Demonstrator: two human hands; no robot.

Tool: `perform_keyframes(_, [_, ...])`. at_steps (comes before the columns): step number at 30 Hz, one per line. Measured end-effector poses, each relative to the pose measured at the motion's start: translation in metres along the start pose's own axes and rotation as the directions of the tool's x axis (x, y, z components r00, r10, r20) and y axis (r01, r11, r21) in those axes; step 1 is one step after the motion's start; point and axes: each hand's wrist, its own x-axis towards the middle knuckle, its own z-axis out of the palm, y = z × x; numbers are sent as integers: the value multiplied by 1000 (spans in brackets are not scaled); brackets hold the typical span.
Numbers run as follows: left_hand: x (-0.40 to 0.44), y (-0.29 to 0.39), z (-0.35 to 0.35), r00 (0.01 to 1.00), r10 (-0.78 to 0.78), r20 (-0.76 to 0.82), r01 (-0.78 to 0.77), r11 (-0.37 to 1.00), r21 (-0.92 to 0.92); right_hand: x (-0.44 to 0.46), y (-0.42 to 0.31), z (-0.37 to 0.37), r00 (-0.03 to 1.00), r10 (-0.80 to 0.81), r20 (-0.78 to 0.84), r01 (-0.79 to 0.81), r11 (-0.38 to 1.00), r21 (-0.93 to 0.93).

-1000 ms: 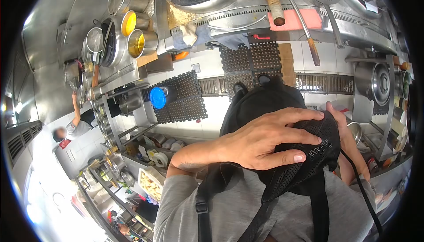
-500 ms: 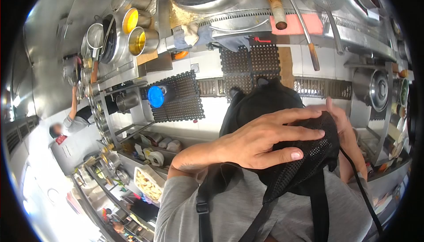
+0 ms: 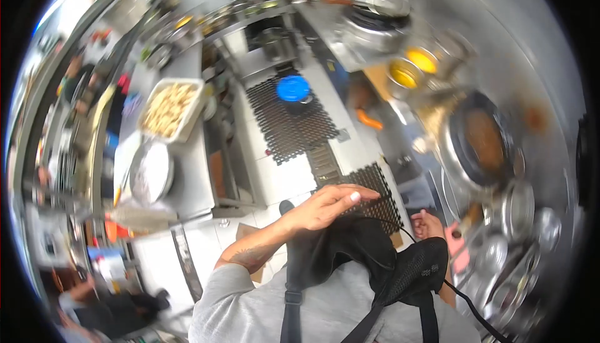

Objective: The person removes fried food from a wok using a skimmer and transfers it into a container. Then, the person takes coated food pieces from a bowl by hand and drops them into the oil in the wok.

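My left hand (image 3: 328,207) is held out flat over the black fabric (image 3: 337,243) at my front. Its fingers are stretched out, with nothing in them. Off to the right, my right hand (image 3: 428,225) is raised beside the black mesh pouch (image 3: 419,267) hanging from my chest straps. Its fingers are loosely bent and apart, and I see nothing held in them. Part of the right forearm is hidden by the pouch. A thin black cable (image 3: 472,308) runs down from the pouch.
A white tub of pale pieces (image 3: 199,93) and a metal bowl (image 3: 150,171) stand on the left counter. A wok (image 3: 459,136) and pots of yellow liquid (image 3: 406,80) are on the right. A blue-topped container (image 3: 292,88) is over the black floor mat (image 3: 275,130). People are at left.
My view has swung left along the aisle. My hands have come off the mesh pouch and moved apart, the left now over the black fabric, the right beside the pouch.
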Motion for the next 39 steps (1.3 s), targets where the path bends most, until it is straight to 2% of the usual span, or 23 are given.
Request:
perform_keyframes(4, [-80, -13, -56, 959, -87, -269, 36, 982, -187, 71, -36, 3, 993, -120, -17, 120, 992, 46])
perform_keyframes(5, [-95, -8, -66, 932, -99, -350, 31, 980, -195, 73, -44, 26, 974, -155, -165, 166, 984, 58])
perform_keyframes(7, [-125, -16, -88, 878, -103, -468, 13, 981, -191, 66, -62, 44, 972, -144, -188, 89, 958, -274])
perform_keyframes(11, [-171, -41, -126, 765, -122, -633, -35, 973, -230, 105, -10, 56, 927, -87, -366, -163, 784, -600])
perform_keyframes(12, [-180, -44, -134, 738, -145, -659, -30, 969, -247, 132, 29, 48, 918, -119, -378, -197, 690, -696])
perform_keyframes(13, [-187, -47, -142, 734, -156, -661, -23, 967, -254, 142, 56, 62, 931, -237, -278, -149, 449, -881])
perform_keyframes(14, [-193, -49, -151, 719, -220, -660, 23, 956, -293, 147, 70, 92, 940, 53, -337, -320, 479, -817])
perform_keyframes(15, [-199, -48, -159, 693, -280, -664, 68, 943, -327, 163, 102, 108, 999, 34, -10, -13, 87, -996])
perform_keyframes(16, [-202, -46, -168, 702, -296, -648, 84, 938, -337, 181, 137, 120, 948, 11, 318, 305, -324, -896])
perform_keyframes(18, [-207, -40, -185, 713, -296, -635, 159, 951, -264, 163, 157, 181, 990, 143, 4, -31, 243, -969])
perform_keyframes(20, [-209, -35, -205, 729, -287, -621, 198, 957, -210, 183, 196, 195, 888, -122, 443, 451, 50, -891])
perform_keyframes(21, [-208, -36, -216, 763, -212, -611, 150, 977, -151, 202, 198, 221, 721, -214, 659, 659, -82, -747])
perform_keyframes(22, [-208, -36, -227, 790, -136, -598, 102, 991, -92, 182, 155, 254, 786, -52, 617, 598, -194, -778])
perform_keyframes(23, [-209, -30, -236, 776, -110, -621, 82, 994, -73, 175, 131, 272, 740, 58, 670, 659, -261, -705])
perform_keyframes(25, [-212, -28, -250, 736, -76, -673, 52, 997, -56, 217, 145, 258, 759, 138, 636, 646, -275, -712])
perform_keyframes(27, [-223, -24, -262, 686, -50, -726, -7, 997, -76, 207, 118, 271, 597, 285, 750, 800, -279, -531])
perform_keyframes(28, [-230, -27, -267, 651, -17, -759, -44, 997, -60, 224, 131, 262, 685, 294, 667, 729, -265, -631])
perform_keyframes(29, [-240, -35, -273, 608, -35, -793, -13, 998, -55, 279, 166, 214, 407, 184, 894, 913, -101, -395])
perform_keyframes(30, [-248, -43, -277, 572, -61, -818, 26, 998, -56, 253, 142, 246, 555, 299, 776, 820, -45, -570])
perform_keyframes(31, [-257, -49, -279, 536, -71, -841, 39, 997, -59, 218, 121, 278, 597, 358, 718, 802, -256, -539])
perform_keyframes(32, [-263, -53, -280, 526, -60, -849, 30, 998, -52, 209, 114, 291, 686, 322, 653, 726, -232, -648])
perform_keyframes(35, [-275, -66, -273, 422, -199, -885, 25, 978, -207, 239, 131, 277, 702, 345, 623, 711, -279, -646])
perform_keyframes(39, [-276, -93, -267, 402, -244, -883, -51, 956, -288, 220, 110, 278, 845, 328, 423, 489, -150, -859])
